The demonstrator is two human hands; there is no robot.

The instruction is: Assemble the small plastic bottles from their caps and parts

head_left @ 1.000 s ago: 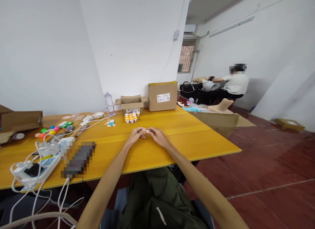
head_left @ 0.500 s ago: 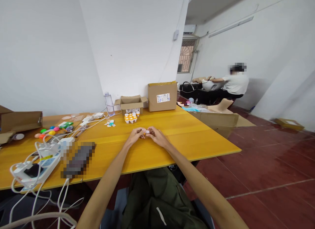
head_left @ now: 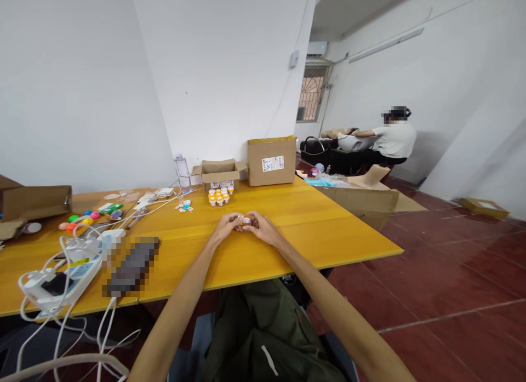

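Over the middle of the yellow table (head_left: 312, 223), my left hand (head_left: 227, 227) and my right hand (head_left: 262, 227) meet with their fingers closed on a small whitish bottle (head_left: 246, 221). The fingertips cover much of it, so its full shape is hidden. Beyond my hands stand several small white bottles with orange parts (head_left: 218, 197), grouped in rows. Left of them lies a small pile of white and teal pieces (head_left: 184, 206).
An open carton (head_left: 222, 176) and a closed box (head_left: 271, 171) stand at the back, beside a clear bottle (head_left: 182, 174). Leftward lie a power strip (head_left: 78, 278), cables, a dark phone (head_left: 133, 266) and coloured balls (head_left: 87, 220). A person (head_left: 394, 138) sits far right.
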